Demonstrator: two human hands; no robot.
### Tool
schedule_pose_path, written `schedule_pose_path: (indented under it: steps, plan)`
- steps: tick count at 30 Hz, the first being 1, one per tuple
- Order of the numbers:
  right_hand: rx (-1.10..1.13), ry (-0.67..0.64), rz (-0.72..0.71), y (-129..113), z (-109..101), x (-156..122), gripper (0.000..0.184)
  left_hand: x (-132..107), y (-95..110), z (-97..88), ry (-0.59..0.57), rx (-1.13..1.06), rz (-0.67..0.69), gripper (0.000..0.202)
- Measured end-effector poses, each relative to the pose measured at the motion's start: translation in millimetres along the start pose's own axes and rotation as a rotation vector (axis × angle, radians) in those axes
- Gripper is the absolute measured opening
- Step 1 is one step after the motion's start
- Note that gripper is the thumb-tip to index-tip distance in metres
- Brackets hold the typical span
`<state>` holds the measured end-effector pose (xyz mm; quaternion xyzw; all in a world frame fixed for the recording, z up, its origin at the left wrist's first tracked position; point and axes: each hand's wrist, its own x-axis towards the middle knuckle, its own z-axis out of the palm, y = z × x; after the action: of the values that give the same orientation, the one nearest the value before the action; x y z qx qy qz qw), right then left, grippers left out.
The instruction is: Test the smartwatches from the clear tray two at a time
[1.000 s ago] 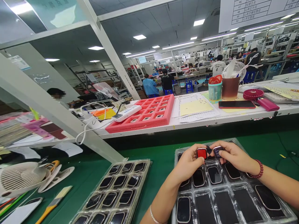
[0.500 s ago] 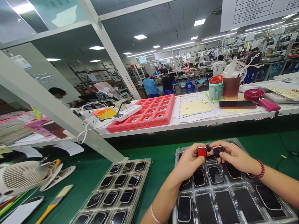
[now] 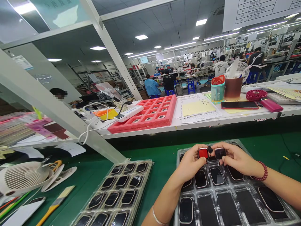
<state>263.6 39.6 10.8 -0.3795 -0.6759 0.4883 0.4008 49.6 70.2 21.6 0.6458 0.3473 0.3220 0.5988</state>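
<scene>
Two tight grips: left hand [image 3: 191, 164] holds a red watch [image 3: 203, 153], right hand [image 3: 236, 158] a dark watch [image 3: 220, 153].

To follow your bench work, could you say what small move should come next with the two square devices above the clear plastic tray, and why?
Probably ease the red-faced square watch body and dark square watch body slightly apart: a small black piece sits between them, possibly joining them.
</scene>
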Motion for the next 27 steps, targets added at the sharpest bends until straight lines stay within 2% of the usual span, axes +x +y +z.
schedule_pose_path:
  steps: [9, 14, 20, 27]
  plan:
    - [0.004, 0.01, -0.02, -0.4, -0.2, -0.3, 0.042, -0.5, 1.7, 1.0, 0.019, 0.017, -0.012, 0.04]
    - [0.007, 0.011, 0.013, 2.2, -0.4, 0.9, 0.037, -0.5, 1.2, 0.9, 0.011, 0.005, 0.007, 0.039]
    - [0.015, -0.003, -0.02, 1.9, 0.4, 0.1, 0.042, -0.1, -0.1, 0.3, 0.017, 0.021, 0.028, 0.041]
    - [-0.005, 0.001, 0.003, 3.2, -0.2, -0.2, 0.035, -0.7, 0.9, 1.4, 0.015, -0.011, 0.027, 0.038]
